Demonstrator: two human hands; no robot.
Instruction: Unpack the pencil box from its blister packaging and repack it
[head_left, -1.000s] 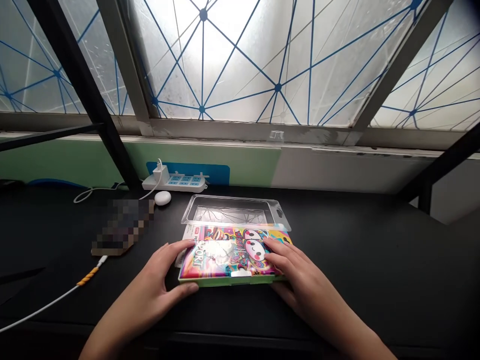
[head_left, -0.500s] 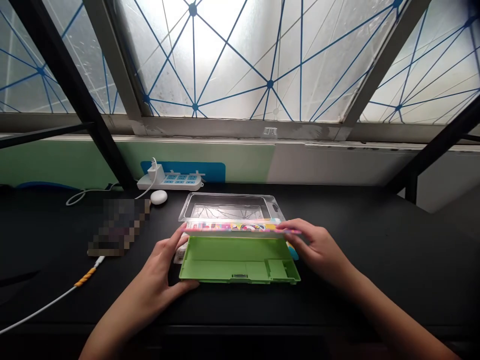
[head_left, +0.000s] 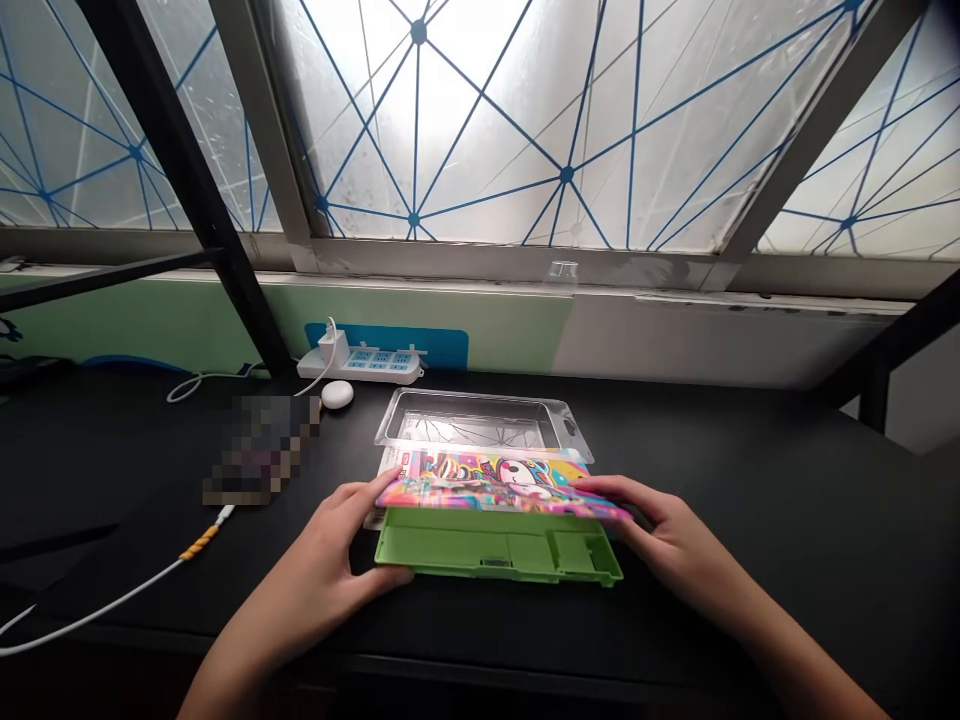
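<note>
A pencil case with a green inside tray (head_left: 465, 548) sits near the front of the black desk, its colourful cartoon-printed lid (head_left: 495, 482) half lowered over the tray. My left hand (head_left: 341, 545) grips the case's left end, thumb at the front corner and fingers behind at the lid's edge. At the other end, my right hand (head_left: 652, 525) pinches the lid's right edge, fingers on top and thumb below. The tray's divided compartments at the right show nothing in them. Behind the lid lies a clear plastic package (head_left: 480, 425), partly covered.
A white power strip (head_left: 360, 364) with a plugged-in charger stands by the wall. Near it are a round white object (head_left: 337, 395) and a blurred-out device (head_left: 262, 450) with a white cable (head_left: 112, 602). Black metal posts rise at both sides before the window.
The lid has tipped forward and down over the green tray, so its printed face now shows. Both hands keep their hold. The whole view has shifted slightly.
</note>
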